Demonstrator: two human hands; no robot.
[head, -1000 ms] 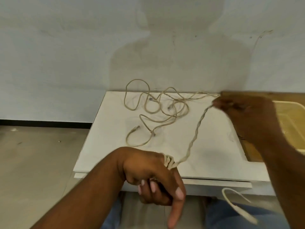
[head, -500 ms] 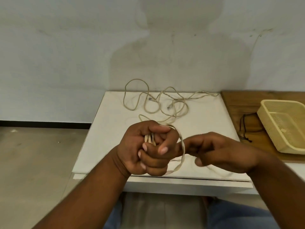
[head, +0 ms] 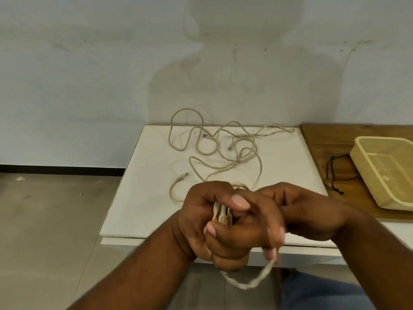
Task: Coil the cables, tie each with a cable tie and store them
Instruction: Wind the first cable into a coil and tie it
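- Over the near edge of the white table (head: 138, 198), the left hand (head: 201, 222) is fisted around a coiled beige network cable (head: 221, 214) — plugs showing between thumb and fingers.
- The right hand (head: 297, 211) crosses it, fingers curled on a blurred loop hanging below.
- More loose cables (head: 223, 151) sprawl behind; a yellow basket (head: 366, 173) and black cable ties (head: 333, 173) sit on the wooden surface (head: 324, 139).

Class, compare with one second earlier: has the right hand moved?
Yes. The right hand has come away from the table's far right corner toward its front edge, meeting the left hand.

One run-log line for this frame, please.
phase: coiling | left hand: grips coil | right hand: guides cable loop | loose cables: on table | basket: right, holds no cables
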